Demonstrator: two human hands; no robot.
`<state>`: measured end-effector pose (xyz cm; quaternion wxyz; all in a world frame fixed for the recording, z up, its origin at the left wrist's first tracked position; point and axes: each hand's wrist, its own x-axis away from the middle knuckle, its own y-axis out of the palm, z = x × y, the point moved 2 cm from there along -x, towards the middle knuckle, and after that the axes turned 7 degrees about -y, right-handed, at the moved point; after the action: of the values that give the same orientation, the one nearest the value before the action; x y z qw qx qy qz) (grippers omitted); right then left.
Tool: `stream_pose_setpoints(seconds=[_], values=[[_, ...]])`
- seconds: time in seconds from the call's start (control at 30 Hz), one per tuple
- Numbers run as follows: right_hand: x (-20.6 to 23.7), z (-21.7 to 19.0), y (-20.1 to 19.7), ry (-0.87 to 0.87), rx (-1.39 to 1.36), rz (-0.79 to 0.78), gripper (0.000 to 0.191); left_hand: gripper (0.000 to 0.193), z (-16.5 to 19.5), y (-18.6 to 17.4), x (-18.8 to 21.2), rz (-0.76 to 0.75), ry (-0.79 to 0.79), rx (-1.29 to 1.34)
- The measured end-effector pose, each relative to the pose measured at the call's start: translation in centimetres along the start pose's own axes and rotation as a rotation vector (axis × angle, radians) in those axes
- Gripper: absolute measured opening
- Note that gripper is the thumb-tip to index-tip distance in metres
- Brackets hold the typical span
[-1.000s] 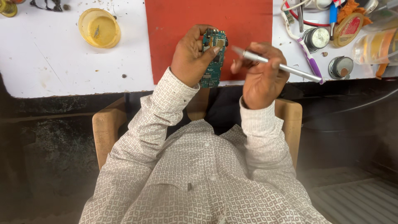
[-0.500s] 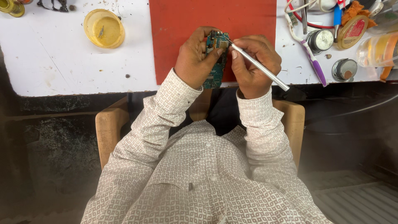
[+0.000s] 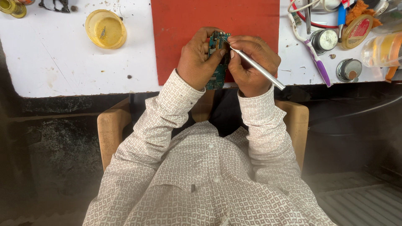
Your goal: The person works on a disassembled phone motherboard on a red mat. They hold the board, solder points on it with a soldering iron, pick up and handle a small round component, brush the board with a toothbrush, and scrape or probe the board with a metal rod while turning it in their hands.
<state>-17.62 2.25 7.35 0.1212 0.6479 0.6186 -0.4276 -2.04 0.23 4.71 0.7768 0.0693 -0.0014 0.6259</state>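
My left hand grips a small green circuit board upright over the near edge of a red mat. My right hand holds a slim silver tool like a pen. Its tip touches the top of the board, and its handle slants back to the right. Both hands meet at the board, and fingers hide much of it.
On the white table, a yellow lid-like dish sits at the left. At the right lie a purple-handled brush, two round tins, a plastic container and cables. I sit on a wooden chair.
My right hand has swung the silver tool in from the right and brought its tip onto the board. The left hand has kept its hold on the board.
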Motion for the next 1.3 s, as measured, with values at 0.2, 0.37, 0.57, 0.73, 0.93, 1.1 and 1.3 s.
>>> stream_pose_setpoints(seconds=[0.2, 0.37, 0.57, 0.73, 0.93, 1.1, 1.3], values=[[-0.09, 0.06, 0.04, 0.006, 0.036, -0.003, 0.012, 0.027, -0.11, 0.0, -0.01, -0.009, 0.028, 0.012], [-0.09, 0.09, -0.03, -0.018, 0.044, -0.018, 0.012, 0.028, -0.31, -0.04, 0.03, -0.022, 0.011, 0.026], [0.06, 0.16, 0.01, 0.024, -0.033, 0.011, 0.011, 0.027, -0.38, 0.01, -0.13, -0.031, 0.024, 0.05], [0.04, 0.25, 0.01, 0.021, 0.001, -0.001, 0.01, 0.027, -0.3, 0.02, -0.06, -0.02, 0.033, 0.026], [0.11, 0.14, 0.06, 0.029, -0.017, 0.004, 0.01, 0.027, -0.23, -0.05, -0.06, -0.03, 0.013, 0.041], [0.07, 0.09, 0.03, -0.005, 0.015, -0.006, 0.012, 0.027, -0.23, 0.0, -0.08, -0.03, 0.02, 0.041], [0.13, 0.19, 0.05, -0.017, 0.008, -0.003, 0.011, 0.027, -0.22, 0.01, -0.12, -0.033, 0.031, 0.053]])
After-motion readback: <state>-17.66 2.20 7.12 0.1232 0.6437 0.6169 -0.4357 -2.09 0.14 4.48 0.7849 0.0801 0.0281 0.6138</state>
